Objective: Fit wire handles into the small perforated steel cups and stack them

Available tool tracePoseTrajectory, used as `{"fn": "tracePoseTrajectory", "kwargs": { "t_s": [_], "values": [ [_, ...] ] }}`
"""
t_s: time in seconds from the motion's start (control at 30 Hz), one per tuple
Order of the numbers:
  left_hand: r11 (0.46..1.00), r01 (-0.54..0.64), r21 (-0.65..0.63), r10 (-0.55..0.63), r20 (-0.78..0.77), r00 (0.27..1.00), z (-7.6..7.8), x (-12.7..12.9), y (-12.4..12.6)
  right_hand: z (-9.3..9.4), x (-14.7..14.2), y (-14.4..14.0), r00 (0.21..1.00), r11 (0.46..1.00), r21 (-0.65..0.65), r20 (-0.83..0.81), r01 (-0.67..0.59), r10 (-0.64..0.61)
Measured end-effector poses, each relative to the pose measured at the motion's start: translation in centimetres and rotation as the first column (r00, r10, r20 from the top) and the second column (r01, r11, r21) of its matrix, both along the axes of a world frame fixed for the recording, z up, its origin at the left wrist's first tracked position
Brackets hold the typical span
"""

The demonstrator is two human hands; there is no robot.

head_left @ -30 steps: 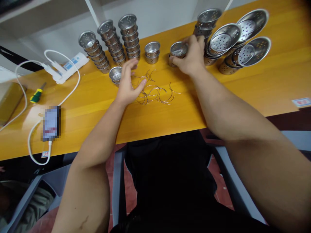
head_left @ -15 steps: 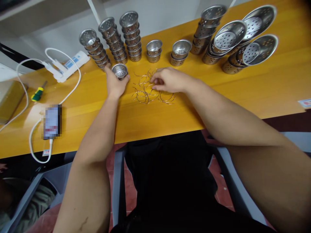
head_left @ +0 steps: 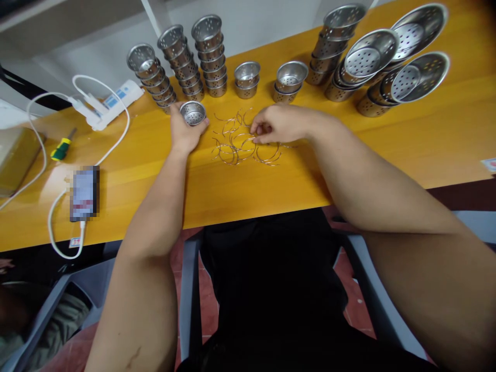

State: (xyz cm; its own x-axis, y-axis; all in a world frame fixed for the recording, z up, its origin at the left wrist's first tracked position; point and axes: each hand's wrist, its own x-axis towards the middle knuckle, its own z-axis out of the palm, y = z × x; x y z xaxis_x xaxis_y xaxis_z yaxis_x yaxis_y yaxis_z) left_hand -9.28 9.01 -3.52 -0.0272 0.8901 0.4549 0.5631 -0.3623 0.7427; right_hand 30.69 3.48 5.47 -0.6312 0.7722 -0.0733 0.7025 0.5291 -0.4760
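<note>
My left hand (head_left: 186,130) is wrapped round a small perforated metal cup (head_left: 193,113) on the table, thumb at its right side. To its right lies a loose heap of thin curved wires (head_left: 232,147), copper-coloured and shiny. My right hand (head_left: 277,124) hovers low over the right edge of this heap with its fingers bent and fingertips close together. Whether a wire is pinched between them is too small to make out. Behind the heap stand two short stacks of cups, the left stack (head_left: 247,80) and the right stack (head_left: 290,81).
Tall cup stacks (head_left: 211,57) stand at the back left. More stacks (head_left: 403,82), some leaning, are at the back right. At left are a power strip (head_left: 116,106) with white cables, a screwdriver (head_left: 62,149) and a phone (head_left: 83,194). Another person's clothing (head_left: 58,320) shows lower left.
My right hand has shifted a little to the right over the wires. My left hand keeps its hold on the cup.
</note>
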Motion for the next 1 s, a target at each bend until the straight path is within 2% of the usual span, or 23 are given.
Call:
{"fn": "tracePoseTrajectory", "kwargs": {
  "t_s": [0.1, 0.2, 0.37, 0.5, 0.6, 0.73, 0.83, 1.0],
  "values": [
    [0.995, -0.039, -0.095, 0.033, -0.064, 0.997, 0.4, -0.2, 0.0, -0.2, 0.1, 0.3, 1.000, 1.000, -0.007, 0.024, 0.003, -0.003],
    [0.994, -0.004, -0.109, -0.005, -0.075, 0.997, 0.6, 0.0, -0.1, -0.4, -0.5, 0.1, 0.998, 0.999, 0.035, 0.063, 0.027, -0.029],
    [0.999, -0.046, -0.018, 0.046, -0.015, 0.999, 0.7, 0.8, 0.1, -0.2, -1.8, -1.1, 0.983, 0.994, 0.097, 0.170, 0.051, -0.068],
    [0.997, -0.062, 0.048, 0.060, 0.055, 0.997, 1.6, 1.4, -0.3, 1.1, -2.7, -2.5, 0.967, 0.994, 0.089, 0.239, 0.067, -0.087],
    [0.992, -0.004, 0.123, -0.006, 0.075, 0.997, 2.2, 2.0, -0.9, 2.7, -3.4, -4.0, 0.939, 0.993, 0.106, 0.332, 0.056, -0.089],
    [0.960, 0.128, 0.251, -0.146, 0.057, 0.988, 2.1, 3.4, -1.2, 4.6, -4.4, -5.6, 0.880, 0.994, 0.108, 0.470, 0.029, -0.077],
    [0.938, 0.197, 0.284, -0.220, 0.051, 0.974, 1.8, 4.5, -1.4, 4.6, -4.8, -5.9, 0.861, 0.992, 0.129, 0.503, 0.016, -0.080],
    [0.924, 0.257, 0.283, -0.280, 0.043, 0.959, 1.2, 5.3, -1.6, 3.3, -4.8, -5.3, 0.877, 0.984, 0.178, 0.477, -0.023, -0.066]
  ]
}}
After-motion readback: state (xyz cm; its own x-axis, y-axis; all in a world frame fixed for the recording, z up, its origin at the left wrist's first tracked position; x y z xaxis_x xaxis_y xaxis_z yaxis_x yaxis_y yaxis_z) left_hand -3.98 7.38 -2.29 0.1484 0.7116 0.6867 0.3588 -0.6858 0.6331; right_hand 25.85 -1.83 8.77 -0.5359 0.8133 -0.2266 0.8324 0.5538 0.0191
